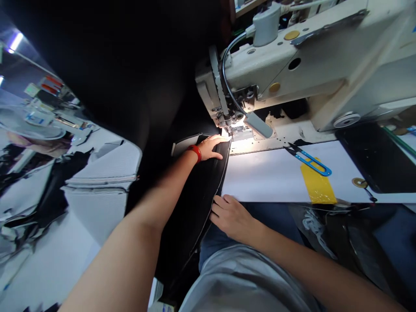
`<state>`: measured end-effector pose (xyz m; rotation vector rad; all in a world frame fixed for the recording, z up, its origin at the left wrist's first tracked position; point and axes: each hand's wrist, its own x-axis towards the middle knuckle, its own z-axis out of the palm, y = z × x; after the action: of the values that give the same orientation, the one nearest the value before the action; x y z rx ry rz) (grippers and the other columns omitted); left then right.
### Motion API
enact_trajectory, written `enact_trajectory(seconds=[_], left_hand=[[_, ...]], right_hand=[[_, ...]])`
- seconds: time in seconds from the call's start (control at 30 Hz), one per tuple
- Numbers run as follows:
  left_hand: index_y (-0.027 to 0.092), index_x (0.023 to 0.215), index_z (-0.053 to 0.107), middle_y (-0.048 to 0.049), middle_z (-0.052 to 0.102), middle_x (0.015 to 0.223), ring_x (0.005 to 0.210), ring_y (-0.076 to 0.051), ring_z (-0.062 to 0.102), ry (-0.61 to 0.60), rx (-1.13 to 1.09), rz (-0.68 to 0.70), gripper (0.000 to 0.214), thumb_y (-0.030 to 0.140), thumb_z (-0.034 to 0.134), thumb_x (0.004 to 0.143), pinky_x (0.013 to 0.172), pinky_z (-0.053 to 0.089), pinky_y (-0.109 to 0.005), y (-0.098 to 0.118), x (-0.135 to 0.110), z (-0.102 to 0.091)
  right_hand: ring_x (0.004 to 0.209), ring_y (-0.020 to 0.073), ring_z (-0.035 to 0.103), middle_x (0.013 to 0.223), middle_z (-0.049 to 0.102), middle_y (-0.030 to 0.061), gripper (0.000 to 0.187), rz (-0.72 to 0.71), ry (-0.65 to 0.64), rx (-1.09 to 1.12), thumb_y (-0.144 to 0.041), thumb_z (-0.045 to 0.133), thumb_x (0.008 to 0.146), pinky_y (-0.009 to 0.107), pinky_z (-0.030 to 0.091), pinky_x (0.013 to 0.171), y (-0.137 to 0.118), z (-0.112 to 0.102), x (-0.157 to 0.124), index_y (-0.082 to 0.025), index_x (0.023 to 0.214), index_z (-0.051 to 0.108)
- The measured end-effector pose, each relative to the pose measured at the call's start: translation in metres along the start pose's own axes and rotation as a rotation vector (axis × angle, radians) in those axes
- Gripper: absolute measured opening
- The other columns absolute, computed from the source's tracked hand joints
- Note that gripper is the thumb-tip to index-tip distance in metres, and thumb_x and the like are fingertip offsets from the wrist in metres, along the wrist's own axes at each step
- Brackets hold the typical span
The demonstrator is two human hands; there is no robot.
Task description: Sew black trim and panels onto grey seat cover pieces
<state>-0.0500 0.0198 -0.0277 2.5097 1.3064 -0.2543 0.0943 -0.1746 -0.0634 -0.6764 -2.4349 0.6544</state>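
White tabletop point(273, 173) spans the middle right of the frame, a cream industrial sewing machine point(308, 65) above it at upper right. Down the centre lies a long curved black panel with pale edge stitching point(195, 203). At its top end, beside the lit needle, the left hand point(211, 148) presses flat and open, gripping nothing. At lower centre the right hand point(232, 216) rests, fingers loosely spread, touching the panel's right edge. Blue-handled thread snips point(308, 161) lie at right

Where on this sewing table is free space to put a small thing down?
The white tabletop is bare between the black fabric and the blue snips with the yellow tag. Around the needle, where the left hand lies, it is crowded.
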Motion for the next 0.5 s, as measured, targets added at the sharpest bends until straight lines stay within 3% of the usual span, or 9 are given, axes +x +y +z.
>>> enact_trajectory(seconds=[0.1, 0.2, 0.3, 0.5], left_hand=[[0.022, 0.129, 0.047, -0.0069, 0.043, 0.139, 0.132, -0.023, 0.032, 0.029, -0.029, -0.005, 0.065, 0.029, 0.071, 0.069, 0.111, 0.025, -0.037, 0.001, -0.001, 0.005], [0.022, 0.128, 0.048, -0.0068, 0.044, 0.138, 0.131, -0.022, 0.035, 0.052, -0.02, -0.01, 0.063, 0.029, 0.071, 0.07, 0.111, 0.025, -0.037, 0.005, 0.0, 0.008], [0.02, 0.128, 0.047, -0.007, 0.045, 0.137, 0.129, -0.023, 0.037, 0.077, 0.002, -0.052, 0.062, 0.032, 0.069, 0.071, 0.111, 0.025, -0.037, 0.011, 0.002, 0.01], [0.02, 0.126, 0.051, -0.0056, 0.047, 0.135, 0.125, -0.024, 0.041, 0.098, 0.039, -0.102, 0.059, 0.034, 0.069, 0.072, 0.109, 0.028, -0.038, 0.021, 0.01, 0.013]], right_hand=[[0.08, 0.0214, 0.053, 0.064, 0.059, 0.0075, 0.02, -0.07, 0.119, -0.297, -0.003, 0.049, 0.08, 0.032, 0.038, 0.061, -0.002, 0.021, -0.001, -0.014, 0.068, 0.06], [0.063, 0.017, 0.045, 0.052, 0.05, 0.0039, 0.027, -0.106, 0.26, -0.297, 0.0, 0.047, 0.079, 0.029, 0.03, 0.052, -0.002, 0.026, -0.005, -0.016, 0.058, 0.055], [0.062, 0.0162, 0.043, 0.051, 0.047, 0.0035, 0.03, -0.137, 0.366, -0.283, 0.001, 0.046, 0.079, 0.028, 0.028, 0.052, 0.003, 0.014, -0.018, -0.015, 0.056, 0.054], [0.068, 0.0177, 0.043, 0.053, 0.047, 0.0036, 0.028, -0.088, 0.279, -0.267, -0.002, 0.046, 0.082, 0.03, 0.028, 0.055, 0.017, 0.0, -0.036, -0.017, 0.061, 0.056]])
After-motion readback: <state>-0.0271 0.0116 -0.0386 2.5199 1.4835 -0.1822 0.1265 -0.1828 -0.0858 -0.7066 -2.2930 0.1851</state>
